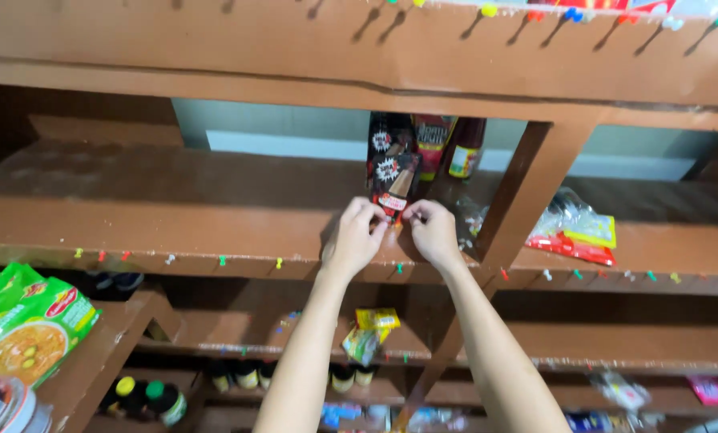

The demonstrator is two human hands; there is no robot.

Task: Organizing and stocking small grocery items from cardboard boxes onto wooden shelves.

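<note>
A dark sachet (394, 186) with a red lower edge is held upright at the front edge of the brown wooden shelf (175, 216), just left of the shelf's upright post (527, 192). The lower edge of the sachet is pinched from both sides. The left hand (356, 237) is placed at its lower left corner, fingertips bunched together on the packet; the right hand (431, 231) is placed at its lower right corner, thumb and forefinger closed on the edge. Both forearms are extended upward from the bottom of the view.

Directly behind the sachet, further dark packets (389, 140) of the same kind are stood, with a red and yellow packet (431, 144) and a bottle (463, 152) beside them, all left of the post. Right of the post, clear bags with red and yellow packs (575, 228) are laid on the same shelf. Coloured push pins (223, 261) are set along the shelf's front edge. Below and left of the post, green noodle packets (30, 329) are seen, and small yellow sachets (371, 329) are hung under the shelf. Dark bottles (147, 399) are stored on the lowest level.
</note>
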